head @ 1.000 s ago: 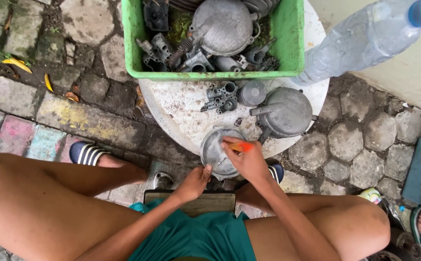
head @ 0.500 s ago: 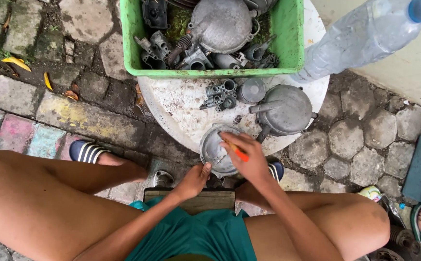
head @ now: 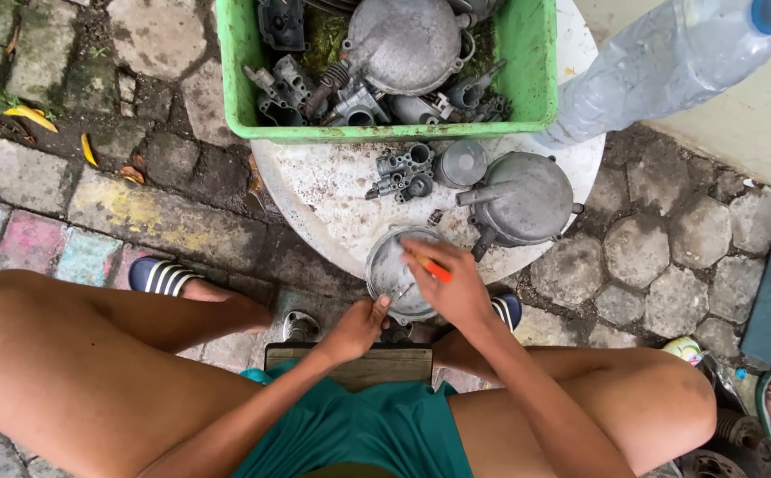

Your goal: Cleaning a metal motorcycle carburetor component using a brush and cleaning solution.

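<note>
Seen from above, a seated person works at the near edge of a round white tabletop. The left hand closes its grip on the near rim of a round grey metal cover, which lies at the tabletop's front edge and partly overhangs it. The right hand grips a thin orange-handled tool with its fingers closed around it, and the tip points down and left into the cover's hollow. Just behind the cover stand a larger domed metal housing, a small round cap and a small cast metal block. Farther back sits a green plastic tub crowded with more grey metal parts, and a clear plastic bottle leans in at the upper right. Judging from this, the work goes best with the left hand pinning the cover so that it cannot spin or slide off the edge, and with the tool held close to its tip and moved in short, light strokes. Too much force could tip the overhanging cover off the tabletop.
</note>
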